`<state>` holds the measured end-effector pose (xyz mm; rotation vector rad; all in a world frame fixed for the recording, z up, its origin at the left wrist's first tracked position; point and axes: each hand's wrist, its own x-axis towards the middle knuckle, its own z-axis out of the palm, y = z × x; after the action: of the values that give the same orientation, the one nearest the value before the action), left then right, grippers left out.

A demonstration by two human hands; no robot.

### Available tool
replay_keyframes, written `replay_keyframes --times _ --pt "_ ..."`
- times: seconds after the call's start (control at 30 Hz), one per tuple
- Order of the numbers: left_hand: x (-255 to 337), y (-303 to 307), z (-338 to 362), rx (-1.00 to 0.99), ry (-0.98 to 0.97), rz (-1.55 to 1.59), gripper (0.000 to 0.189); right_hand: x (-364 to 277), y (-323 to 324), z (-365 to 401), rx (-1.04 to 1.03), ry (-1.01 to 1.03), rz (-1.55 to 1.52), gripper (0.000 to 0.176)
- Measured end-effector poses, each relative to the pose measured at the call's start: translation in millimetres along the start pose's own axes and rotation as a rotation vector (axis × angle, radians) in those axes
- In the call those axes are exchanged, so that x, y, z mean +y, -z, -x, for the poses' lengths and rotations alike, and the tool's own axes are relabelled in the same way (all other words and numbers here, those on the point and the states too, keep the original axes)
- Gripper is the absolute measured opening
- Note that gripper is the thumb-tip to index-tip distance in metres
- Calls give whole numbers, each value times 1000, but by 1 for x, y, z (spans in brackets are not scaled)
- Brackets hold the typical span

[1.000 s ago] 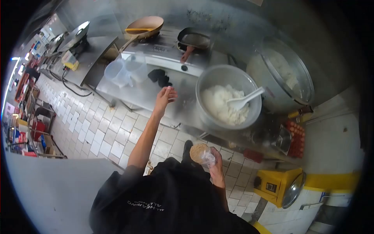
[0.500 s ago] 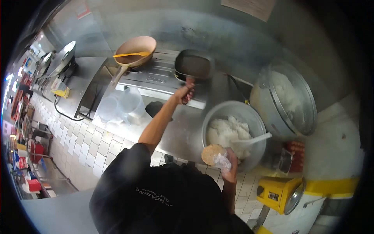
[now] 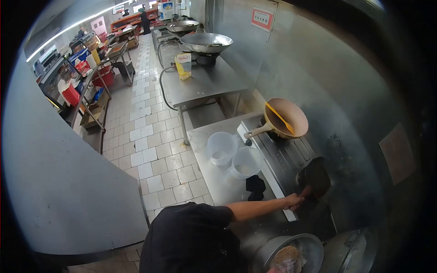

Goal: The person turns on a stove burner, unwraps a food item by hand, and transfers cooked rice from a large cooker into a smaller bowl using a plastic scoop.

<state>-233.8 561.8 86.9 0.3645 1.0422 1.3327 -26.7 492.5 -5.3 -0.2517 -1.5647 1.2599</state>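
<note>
My left hand [image 3: 294,201] is closed round the reddish-brown handle of a dark square pan [image 3: 317,176] on the stove [image 3: 302,156]. At the bottom edge my right hand [image 3: 275,270], mostly cut off, holds a light-brown item in clear plastic [image 3: 287,255] over a big metal bowl [image 3: 315,248] with white contents. A black cloth [image 3: 255,187] lies on the steel counter to the left of my left forearm. Two translucent plastic jugs [image 3: 221,148] stand beyond the cloth.
A beige pan [image 3: 296,115] with a yellow spatula [image 3: 279,117] sits on the far burner. Further off are a steel table [image 3: 207,84], a yellow packet [image 3: 183,66] and a wok [image 3: 207,42]. Tiled floor runs along the left, and a person [image 3: 144,21] stands in the distance.
The view has swung left toward the aisle, so the bowl and my right hand now sit at the bottom edge. My left hand still grips the pan handle.
</note>
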Motion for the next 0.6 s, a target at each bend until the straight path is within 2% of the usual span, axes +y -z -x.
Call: replay_keyframes --times 0.13,0.17,0.27,0.37,0.43,0.5,0.57,0.6 --pt "-29 4 -3 11 -48 -41 30 11 39 4 37 -53 -81 32" --pt "-20 3 -1 9 -56 -46 30 17 42 0 51 -58 -109 31" --pt "-2 3 -1 -24 -29 -2 35 28 37 7 101 -100 -213 31" --pt "-10 -3 -9 46 -42 -22 34 39 36 7 149 -129 -305 31" --pt "-23 1 -7 20 -63 -48 36 49 37 -1 186 -132 -363 31" --pt "-10 3 -2 36 -94 -85 39 53 36 0 234 -148 -422 30" --pt "-18 10 -37 77 -189 -131 39 22 57 47 334 -202 -419 30" --pt "-27 16 -57 64 -162 -157 38 -9 75 83 411 -223 -389 30"
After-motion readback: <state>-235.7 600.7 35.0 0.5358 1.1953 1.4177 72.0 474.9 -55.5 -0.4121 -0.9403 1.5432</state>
